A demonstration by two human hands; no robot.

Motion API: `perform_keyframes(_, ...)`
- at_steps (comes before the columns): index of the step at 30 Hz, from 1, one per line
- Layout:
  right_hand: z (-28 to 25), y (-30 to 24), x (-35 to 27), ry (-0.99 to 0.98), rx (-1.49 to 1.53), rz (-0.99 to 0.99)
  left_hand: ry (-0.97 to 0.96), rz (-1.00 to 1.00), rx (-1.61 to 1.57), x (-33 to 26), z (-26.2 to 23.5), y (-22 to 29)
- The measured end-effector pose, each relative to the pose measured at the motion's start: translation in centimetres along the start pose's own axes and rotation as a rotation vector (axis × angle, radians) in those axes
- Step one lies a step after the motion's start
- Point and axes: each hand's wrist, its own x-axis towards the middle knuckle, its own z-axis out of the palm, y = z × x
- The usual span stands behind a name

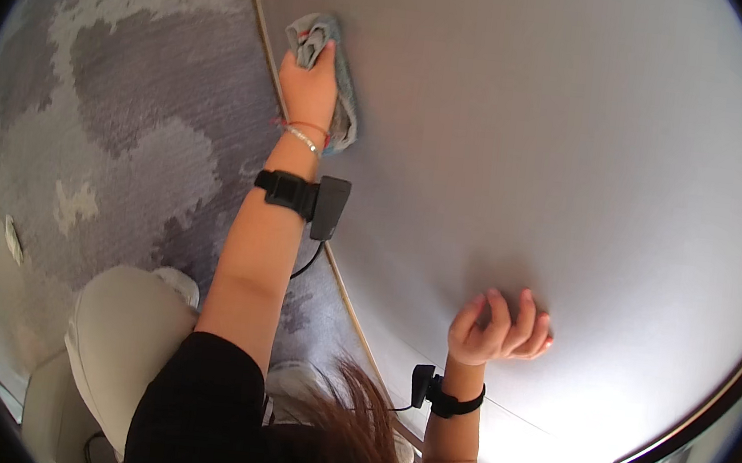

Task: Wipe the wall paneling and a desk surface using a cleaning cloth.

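Reaching up along the lower edge of a smooth grey wall (558,142), my left hand (308,92) is closed around a folded grey cloth (343,117). The cloth is bunched at its upper end and hangs along the right side of the hand against the wall. My right hand (500,329) is empty at the lower right, its fingers loosely bent and apart. It is close to the wall; whether it touches cannot be told. Black straps with small boxes circle both forearms, and bracelets are on my left wrist.
A patterned grey carpet (134,93) fills the left side. A thin, light skirting strip (265,34) divides it from the wall. My bent knee (116,323) is at the lower left. A dark-framed object (692,423) stands at the lower right, and a small pale item (13,239) lies far left.
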Motion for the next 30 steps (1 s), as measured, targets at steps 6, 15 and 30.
perform_keyframes(6, -0.1, 0.6, 0.4, -0.047, 0.054, 0.033, -0.127, 0.622, 0.138, -9.3, 7.0, 10.1)
perform_keyframes(15, -7.4, 7.1, -0.3, 0.105, 0.171, 0.418, -0.469, 1.334, 0.13, -12.0, 13.3, 18.3)
perform_keyframes(30, -13.7, 14.7, -6.7, 0.443, -0.052, 0.644, -0.906, 1.77, 0.001, -32.9, 16.0, 22.2)
